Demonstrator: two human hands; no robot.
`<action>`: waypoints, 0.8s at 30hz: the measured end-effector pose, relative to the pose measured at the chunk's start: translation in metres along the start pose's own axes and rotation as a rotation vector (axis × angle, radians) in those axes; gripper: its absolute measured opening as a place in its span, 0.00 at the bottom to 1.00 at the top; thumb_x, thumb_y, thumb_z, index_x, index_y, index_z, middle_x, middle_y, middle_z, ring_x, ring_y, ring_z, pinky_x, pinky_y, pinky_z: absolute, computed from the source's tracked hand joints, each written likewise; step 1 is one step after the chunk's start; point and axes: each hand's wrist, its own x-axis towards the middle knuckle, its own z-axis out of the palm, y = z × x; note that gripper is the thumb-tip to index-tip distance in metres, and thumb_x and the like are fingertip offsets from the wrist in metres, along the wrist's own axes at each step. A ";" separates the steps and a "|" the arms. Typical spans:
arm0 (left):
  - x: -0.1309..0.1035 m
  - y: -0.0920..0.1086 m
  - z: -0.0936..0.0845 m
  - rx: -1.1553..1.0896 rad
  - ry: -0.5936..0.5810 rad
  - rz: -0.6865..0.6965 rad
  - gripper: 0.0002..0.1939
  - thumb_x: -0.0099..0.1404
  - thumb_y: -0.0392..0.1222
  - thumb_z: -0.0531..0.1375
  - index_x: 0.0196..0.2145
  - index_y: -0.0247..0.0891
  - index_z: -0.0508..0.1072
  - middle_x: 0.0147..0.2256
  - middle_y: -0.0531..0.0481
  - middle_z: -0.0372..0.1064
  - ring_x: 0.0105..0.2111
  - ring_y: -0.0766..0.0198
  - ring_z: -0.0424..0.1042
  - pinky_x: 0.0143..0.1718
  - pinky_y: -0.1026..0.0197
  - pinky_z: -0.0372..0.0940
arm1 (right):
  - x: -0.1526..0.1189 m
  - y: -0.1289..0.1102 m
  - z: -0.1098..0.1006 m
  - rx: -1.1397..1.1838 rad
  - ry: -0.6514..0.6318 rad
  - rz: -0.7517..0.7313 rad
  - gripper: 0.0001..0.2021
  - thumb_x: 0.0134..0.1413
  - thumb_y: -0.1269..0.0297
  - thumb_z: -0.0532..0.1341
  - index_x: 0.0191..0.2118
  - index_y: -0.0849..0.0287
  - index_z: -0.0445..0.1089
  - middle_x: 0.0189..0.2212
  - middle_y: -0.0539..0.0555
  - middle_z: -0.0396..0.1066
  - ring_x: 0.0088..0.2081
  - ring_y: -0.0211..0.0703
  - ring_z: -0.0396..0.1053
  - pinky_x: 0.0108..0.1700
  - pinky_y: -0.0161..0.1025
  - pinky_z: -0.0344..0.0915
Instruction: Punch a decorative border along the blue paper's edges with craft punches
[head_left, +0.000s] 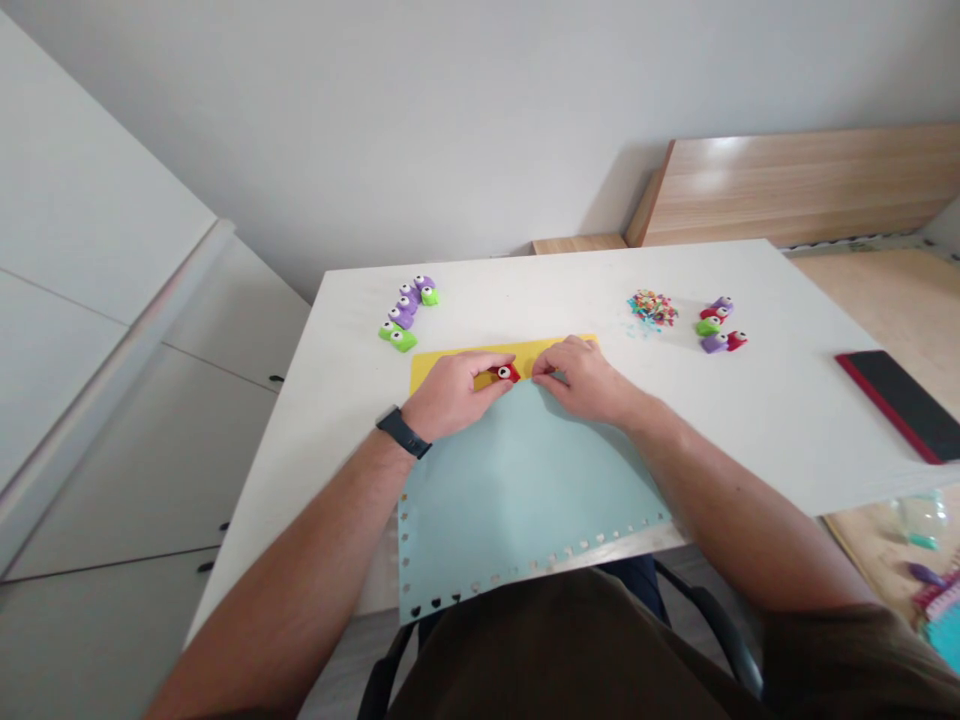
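My left hand grips a small red craft punch with a white knob bearing a dark mark, held at the top edge of a light blue sheet of paper. Just to its right, my right hand has thumb and fingers pinched at the same edge; its fingertips seem to be on the blue paper. A row of punched holes runs along the sheet's near edge and lower left side. Beneath and beyond it lies a yellow sheet, partly covered by the blue one and my hands.
Purple and green punches stand at the back left of the white table. At the right are a heap of coloured paper bits, more punches and a dark, red-edged flat object.
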 end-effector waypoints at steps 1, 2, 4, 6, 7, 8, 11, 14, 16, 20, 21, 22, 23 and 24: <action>0.000 -0.001 0.000 -0.006 0.001 0.006 0.20 0.70 0.51 0.65 0.56 0.42 0.82 0.56 0.49 0.80 0.56 0.53 0.79 0.63 0.54 0.70 | 0.000 0.000 0.000 -0.003 -0.001 0.000 0.05 0.67 0.67 0.62 0.41 0.57 0.77 0.40 0.55 0.80 0.44 0.50 0.70 0.53 0.47 0.60; 0.000 -0.001 0.001 -0.013 0.003 0.013 0.20 0.70 0.51 0.65 0.56 0.43 0.82 0.56 0.49 0.80 0.56 0.52 0.79 0.63 0.53 0.70 | 0.000 0.001 0.001 -0.005 -0.003 -0.001 0.05 0.67 0.67 0.62 0.41 0.57 0.77 0.40 0.55 0.80 0.44 0.50 0.70 0.53 0.47 0.60; 0.000 -0.002 0.001 -0.019 0.011 0.024 0.20 0.70 0.52 0.64 0.56 0.43 0.82 0.56 0.48 0.80 0.56 0.51 0.79 0.63 0.52 0.71 | 0.000 0.002 0.001 -0.006 -0.006 -0.001 0.05 0.67 0.66 0.62 0.41 0.57 0.76 0.40 0.55 0.80 0.44 0.50 0.70 0.53 0.47 0.60; 0.000 -0.003 0.001 -0.018 0.013 0.037 0.20 0.70 0.51 0.65 0.55 0.43 0.82 0.56 0.48 0.80 0.56 0.51 0.79 0.64 0.50 0.71 | 0.000 0.002 0.002 -0.003 -0.014 0.001 0.05 0.67 0.66 0.62 0.41 0.57 0.76 0.40 0.55 0.80 0.44 0.50 0.70 0.53 0.47 0.60; 0.001 -0.003 0.001 -0.017 0.012 0.042 0.19 0.70 0.50 0.65 0.55 0.43 0.82 0.56 0.48 0.80 0.56 0.51 0.79 0.64 0.50 0.71 | 0.000 0.003 0.002 -0.001 -0.019 0.003 0.05 0.67 0.66 0.62 0.41 0.56 0.76 0.40 0.55 0.80 0.44 0.50 0.70 0.53 0.47 0.61; 0.001 -0.003 0.001 -0.018 0.009 0.045 0.19 0.69 0.50 0.65 0.55 0.44 0.82 0.56 0.48 0.80 0.56 0.51 0.79 0.64 0.50 0.70 | 0.001 0.003 0.002 0.002 -0.024 0.005 0.05 0.66 0.66 0.62 0.41 0.56 0.76 0.40 0.55 0.80 0.44 0.50 0.71 0.53 0.47 0.61; 0.001 -0.002 0.000 -0.030 -0.001 0.043 0.19 0.68 0.48 0.66 0.55 0.43 0.82 0.56 0.47 0.80 0.57 0.51 0.79 0.65 0.49 0.70 | 0.001 0.003 0.002 0.004 -0.034 0.011 0.05 0.66 0.66 0.63 0.41 0.56 0.77 0.40 0.56 0.81 0.44 0.50 0.71 0.53 0.47 0.61; 0.001 0.001 0.000 -0.039 0.006 0.023 0.20 0.67 0.48 0.67 0.55 0.43 0.82 0.55 0.47 0.81 0.55 0.50 0.79 0.65 0.49 0.70 | 0.001 0.003 0.002 0.000 -0.042 0.018 0.05 0.65 0.66 0.63 0.40 0.56 0.77 0.39 0.56 0.81 0.44 0.50 0.71 0.52 0.47 0.61; 0.001 0.003 0.000 -0.044 0.016 0.010 0.19 0.67 0.48 0.67 0.55 0.43 0.82 0.54 0.47 0.81 0.54 0.51 0.80 0.64 0.49 0.70 | 0.001 0.002 0.002 0.001 -0.048 0.024 0.05 0.65 0.66 0.63 0.40 0.56 0.77 0.39 0.56 0.81 0.43 0.50 0.71 0.52 0.47 0.61; 0.001 0.003 0.000 -0.049 0.012 0.009 0.19 0.68 0.47 0.66 0.54 0.42 0.82 0.54 0.47 0.81 0.54 0.52 0.80 0.64 0.50 0.70 | 0.002 0.001 0.001 0.006 -0.044 0.035 0.05 0.65 0.67 0.63 0.40 0.57 0.78 0.38 0.56 0.81 0.43 0.50 0.71 0.52 0.47 0.61; 0.001 0.002 0.000 -0.047 0.004 0.013 0.19 0.68 0.47 0.66 0.54 0.41 0.83 0.54 0.46 0.81 0.55 0.51 0.80 0.64 0.50 0.70 | 0.002 0.001 0.001 0.005 -0.044 0.036 0.05 0.65 0.67 0.63 0.40 0.57 0.78 0.38 0.56 0.81 0.43 0.50 0.71 0.52 0.47 0.61; 0.001 0.002 0.000 -0.045 -0.004 0.020 0.19 0.68 0.47 0.66 0.54 0.42 0.83 0.55 0.46 0.81 0.55 0.51 0.79 0.64 0.50 0.70 | 0.002 0.000 0.001 0.004 -0.045 0.036 0.05 0.65 0.67 0.63 0.41 0.57 0.78 0.38 0.55 0.81 0.43 0.50 0.71 0.52 0.47 0.61; 0.001 0.001 0.000 -0.042 -0.009 0.027 0.19 0.68 0.47 0.66 0.54 0.42 0.83 0.55 0.47 0.80 0.56 0.51 0.79 0.64 0.49 0.70 | 0.002 0.000 0.001 0.004 -0.047 0.035 0.05 0.65 0.67 0.63 0.41 0.57 0.78 0.39 0.55 0.81 0.43 0.50 0.71 0.52 0.47 0.61; 0.001 0.000 0.001 -0.040 -0.013 0.033 0.19 0.68 0.47 0.66 0.54 0.43 0.83 0.55 0.47 0.80 0.56 0.50 0.79 0.64 0.49 0.70 | 0.002 0.000 0.002 0.004 -0.050 0.032 0.05 0.65 0.67 0.63 0.41 0.56 0.78 0.39 0.55 0.81 0.43 0.50 0.71 0.52 0.47 0.61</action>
